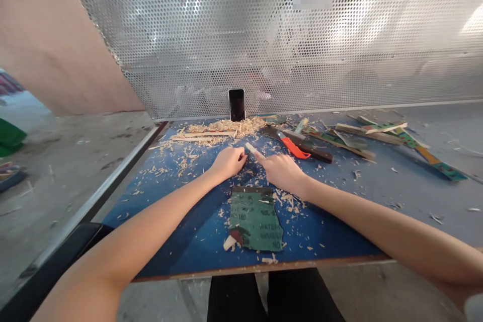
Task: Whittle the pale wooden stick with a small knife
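Note:
My left hand (229,162) is closed, its fingers curled in above the blue tabletop; what they hold, if anything, is hidden. Facing it, my right hand (286,172) has its index finger stretched along a small pale piece of wood (249,148), whose tip points away between the two hands. The other right fingers are folded under. Closer to me lies a torn sheet of green sandpaper (253,219) with printing on its back. A knife with a dark handle (319,153) and an orange-handled cutter (292,146) rest beyond my right hand.
Wood shavings (222,127) are heaped at the back, around thin wooden strips (207,134). A phone (237,104) stands upright against the perforated metal panel (188,50). Painted wood strips (426,151) lie at the right. The blue tabletop (162,231) is littered with chips.

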The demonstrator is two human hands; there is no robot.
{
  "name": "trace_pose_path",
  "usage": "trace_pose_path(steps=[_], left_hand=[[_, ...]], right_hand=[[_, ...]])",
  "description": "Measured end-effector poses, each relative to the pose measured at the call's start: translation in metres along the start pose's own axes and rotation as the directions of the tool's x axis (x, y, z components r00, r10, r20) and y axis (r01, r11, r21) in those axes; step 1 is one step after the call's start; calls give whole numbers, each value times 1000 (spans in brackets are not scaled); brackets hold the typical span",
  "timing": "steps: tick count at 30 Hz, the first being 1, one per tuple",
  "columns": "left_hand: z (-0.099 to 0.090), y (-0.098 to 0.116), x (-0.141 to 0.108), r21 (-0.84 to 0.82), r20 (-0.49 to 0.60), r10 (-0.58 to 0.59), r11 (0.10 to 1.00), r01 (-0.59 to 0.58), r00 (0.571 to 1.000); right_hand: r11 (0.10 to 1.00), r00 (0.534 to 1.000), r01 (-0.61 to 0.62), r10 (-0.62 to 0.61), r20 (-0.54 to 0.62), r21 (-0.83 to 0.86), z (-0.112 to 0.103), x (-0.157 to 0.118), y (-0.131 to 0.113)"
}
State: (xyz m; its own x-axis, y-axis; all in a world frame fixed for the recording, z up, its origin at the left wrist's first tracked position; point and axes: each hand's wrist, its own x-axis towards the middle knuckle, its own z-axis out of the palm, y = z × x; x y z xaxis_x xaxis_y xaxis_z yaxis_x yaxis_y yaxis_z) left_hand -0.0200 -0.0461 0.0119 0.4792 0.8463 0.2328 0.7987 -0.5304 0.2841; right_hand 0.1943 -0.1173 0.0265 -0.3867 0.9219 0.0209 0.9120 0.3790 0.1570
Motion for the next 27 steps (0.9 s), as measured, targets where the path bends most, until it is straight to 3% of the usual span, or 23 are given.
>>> trace_pose_path(steps=[6, 14, 22, 27], left_hand=[[1, -1, 0, -14, -12, 10, 1000, -11, 1000], [1, -3, -1, -47, -26, 6, 999, -7, 1000], [2, -1, -1, -47, -19, -16, 999, 15, 1000], [-1, -2, 0, -41, 24, 51, 998, -50, 998]], right_hand=[[1000, 1000, 22, -22, -10, 19, -3, 0, 4], [983, 999, -7, 16, -45, 185, -6, 3, 14], [996, 999, -23, 25, -35, 82, -7, 0, 14], [999, 999, -39, 38, 19, 11, -7, 2, 8]])
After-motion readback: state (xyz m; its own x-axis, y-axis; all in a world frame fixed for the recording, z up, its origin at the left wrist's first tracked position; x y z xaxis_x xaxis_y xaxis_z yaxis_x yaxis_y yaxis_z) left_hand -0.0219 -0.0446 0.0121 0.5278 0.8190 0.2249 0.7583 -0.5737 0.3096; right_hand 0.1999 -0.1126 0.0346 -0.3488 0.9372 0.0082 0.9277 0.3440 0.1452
